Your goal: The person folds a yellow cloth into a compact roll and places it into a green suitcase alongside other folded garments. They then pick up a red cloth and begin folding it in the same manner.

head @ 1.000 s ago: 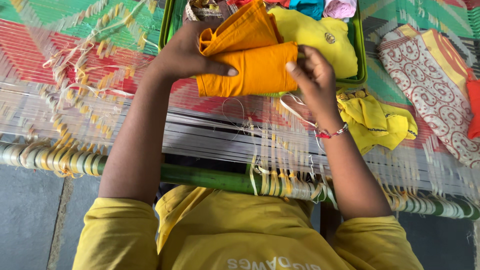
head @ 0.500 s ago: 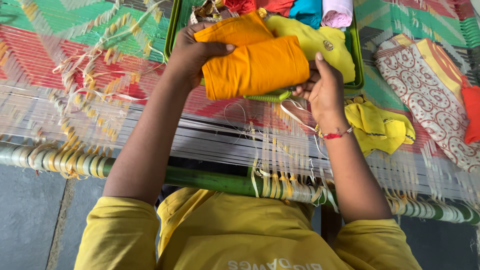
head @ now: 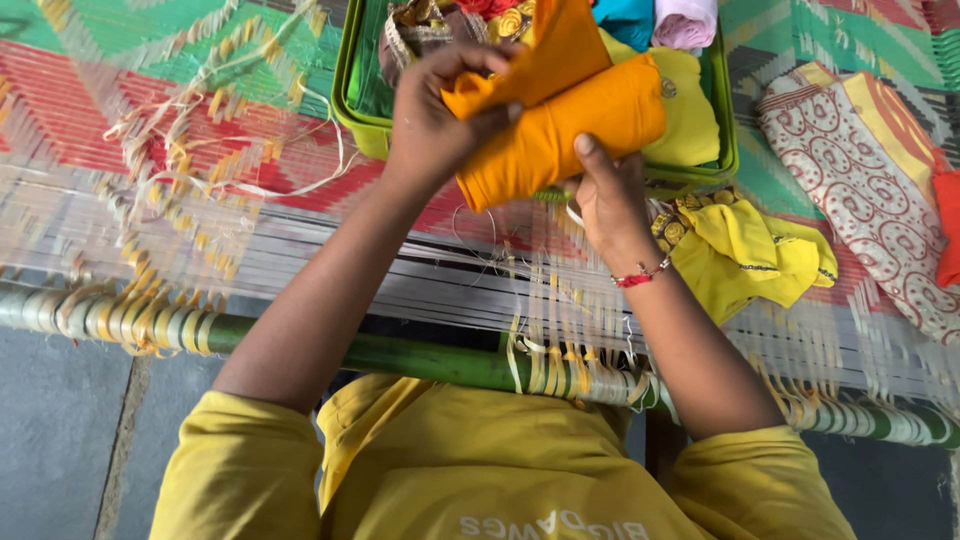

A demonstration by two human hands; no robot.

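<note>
Left hand is clamped shut on the upper fold of an orange folded cloth; right hand grips its lower edge from below, thumb up on the fabric. Cloth sits raised over the near rim of a green tray, probably not touching it. Yellow garment and patterned fabric lie right on the woven cot.

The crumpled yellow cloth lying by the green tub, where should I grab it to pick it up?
Probably pinch the raised bunched folds in the middle of the crumpled yellow cloth, coming straight down from above. It lies loose and rumpled on the woven mat, right of the right hand, with nothing on top of it, so the humps offer an easy pinch.
</note>
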